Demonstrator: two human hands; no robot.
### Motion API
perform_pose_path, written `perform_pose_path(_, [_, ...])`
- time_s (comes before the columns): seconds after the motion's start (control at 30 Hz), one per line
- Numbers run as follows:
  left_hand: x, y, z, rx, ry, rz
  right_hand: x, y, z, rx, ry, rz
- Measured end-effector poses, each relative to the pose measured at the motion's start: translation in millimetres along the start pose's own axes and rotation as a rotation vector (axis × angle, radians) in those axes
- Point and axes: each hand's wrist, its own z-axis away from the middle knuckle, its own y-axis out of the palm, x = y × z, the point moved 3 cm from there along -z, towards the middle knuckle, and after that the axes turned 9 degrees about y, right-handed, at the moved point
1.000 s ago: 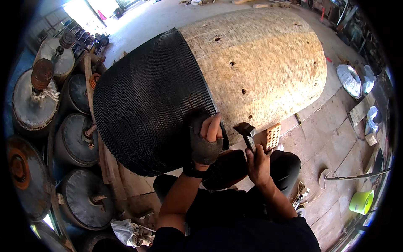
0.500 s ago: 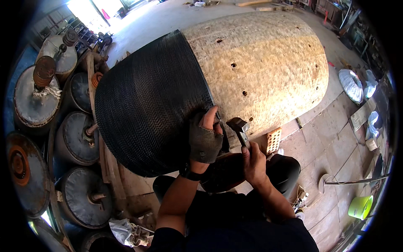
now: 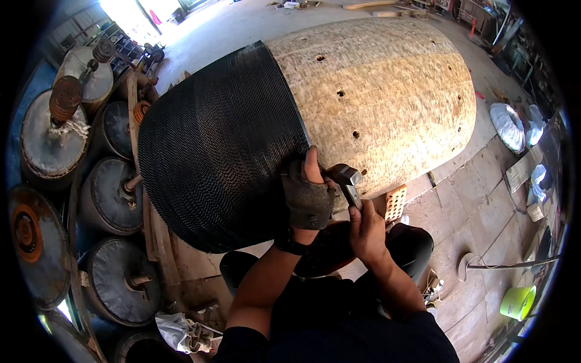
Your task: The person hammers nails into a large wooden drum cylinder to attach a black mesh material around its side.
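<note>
A large barrel-shaped wooden drum (image 3: 393,91) with small holes fills the middle; dense black toothed wire (image 3: 215,127) covers its left half, ending in a straight band. My left hand (image 3: 307,193), in a fingerless grey glove, lies at that band's lower part with its fingers bent, their hold partly hidden. My right hand (image 3: 366,233) grips the handle of a hammer (image 3: 346,176). The hammer's head is just right of my left fingers, near the border between wire and wood; whether it touches either is unclear.
Several metal-ended rollers (image 3: 121,278) and wooden planks (image 3: 162,254) crowd the left. A perforated yellow block (image 3: 395,201) is under the drum. On the right are a wrapped white bundle (image 3: 506,126), a green bucket (image 3: 517,302) and a long rod on a round base (image 3: 514,265). Timber (image 3: 369,6) lies at the back.
My left hand has shifted a little up and right along the band. The hammer in my right hand has risen slightly, and its head sits closer to the left fingers.
</note>
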Motion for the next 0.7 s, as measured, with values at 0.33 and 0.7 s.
perform_pose_path(0.33, [-17.7,-18.4,24.0,-0.013,-0.082,0.072,-10.5,-9.4,13.9,-0.074,-0.078,-0.213])
perform_pose_path(0.7, [-42.7,6.5,191.8,0.430,0.082,0.060,-2.4,-10.3,16.1,-0.099,-0.255,-0.323])
